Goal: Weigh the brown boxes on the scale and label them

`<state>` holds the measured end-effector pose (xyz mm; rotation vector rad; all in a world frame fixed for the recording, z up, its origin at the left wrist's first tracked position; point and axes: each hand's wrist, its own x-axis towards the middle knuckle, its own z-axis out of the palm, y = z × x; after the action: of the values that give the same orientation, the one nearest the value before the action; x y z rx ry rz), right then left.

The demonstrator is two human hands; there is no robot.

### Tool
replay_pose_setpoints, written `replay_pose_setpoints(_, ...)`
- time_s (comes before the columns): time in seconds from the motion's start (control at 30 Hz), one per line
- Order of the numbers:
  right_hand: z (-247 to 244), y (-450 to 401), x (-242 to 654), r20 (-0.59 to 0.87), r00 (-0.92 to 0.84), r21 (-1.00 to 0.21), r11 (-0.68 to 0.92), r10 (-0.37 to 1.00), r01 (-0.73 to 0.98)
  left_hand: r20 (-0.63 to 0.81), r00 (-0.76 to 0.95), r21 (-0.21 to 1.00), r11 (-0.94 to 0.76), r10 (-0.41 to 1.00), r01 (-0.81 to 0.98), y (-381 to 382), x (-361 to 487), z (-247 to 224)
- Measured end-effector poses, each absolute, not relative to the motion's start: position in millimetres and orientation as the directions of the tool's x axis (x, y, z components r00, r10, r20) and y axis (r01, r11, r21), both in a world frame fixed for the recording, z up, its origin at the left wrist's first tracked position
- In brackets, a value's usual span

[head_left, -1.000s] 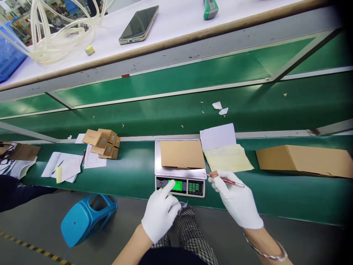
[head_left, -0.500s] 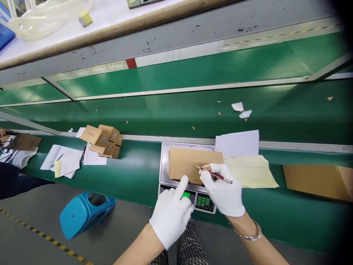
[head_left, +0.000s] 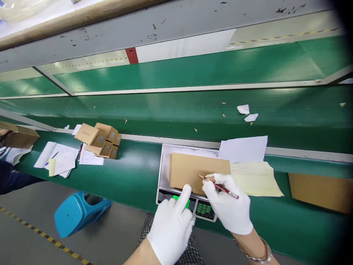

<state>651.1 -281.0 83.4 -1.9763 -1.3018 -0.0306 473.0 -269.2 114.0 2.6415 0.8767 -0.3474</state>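
Observation:
A brown cardboard box (head_left: 190,171) lies on the metal pan (head_left: 164,176) of a digital scale (head_left: 204,209) with a green-lit display and keys. In a white glove, my right hand (head_left: 230,202) pinches a dark red pencil (head_left: 224,189). Its bare wooden tip points left at the top of the box, touching or just above it. My left hand (head_left: 172,226), gloved as well, has its index finger stretched to the box's near edge, over the scale's display. The other fingers of that hand are bent, with nothing visible in them.
Right of the scale lie a white sheet (head_left: 245,149) and a yellowish sheet (head_left: 255,179). Farther right is another cardboard box (head_left: 320,192). Small printed boxes (head_left: 89,134) and papers (head_left: 64,160) sit left. A blue stool (head_left: 68,215) stands below; another person's sleeve (head_left: 16,180) shows far left.
The view has shifted a little, so the scale and box appear slightly lower and larger. My right hand keeps the pencil at the box top, and my left index finger stays at its near edge.

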Motion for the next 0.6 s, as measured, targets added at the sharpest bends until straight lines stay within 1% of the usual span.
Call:
replay_pose_setpoints(0.13, 83.2, -280.4, 650.1, 0.392, 0.489, -0.564, -0.216, 0.779, 0.797, -0.319, 0.771, 0.296, -0.715, 0.551, 0.633, -269.1, 473.0, 113.5)
replay_pose_setpoints(0.27, 82.6, -281.2, 651.0, 0.398, 0.481, -0.562, -0.207, 0.781, 0.801, -0.316, 0.769, 0.317, -0.702, 0.556, 0.637, -267.8, 473.2, 114.5)
replay_pose_setpoints(0.33, 81.9, -281.6, 651.8, 0.402, 0.472, -0.563, -0.194, 0.785, 0.803, -0.31, 0.776, 0.311, -0.713, 0.549, 0.628, -267.7, 473.1, 115.0)
replay_pose_setpoints(0.5, 80.9, -281.7, 652.2, 0.389, 0.498, -0.594, -0.203, 0.775, 0.779, -0.328, 0.785, 0.245, -0.755, 0.525, 0.608, -268.9, 472.3, 115.8)
replay_pose_setpoints(0.6, 81.6, -281.5, 651.3, 0.393, 0.53, -0.6, -0.227, 0.751, 0.767, -0.319, 0.79, 0.245, -0.76, 0.524, 0.602, -268.1, 472.5, 116.5)
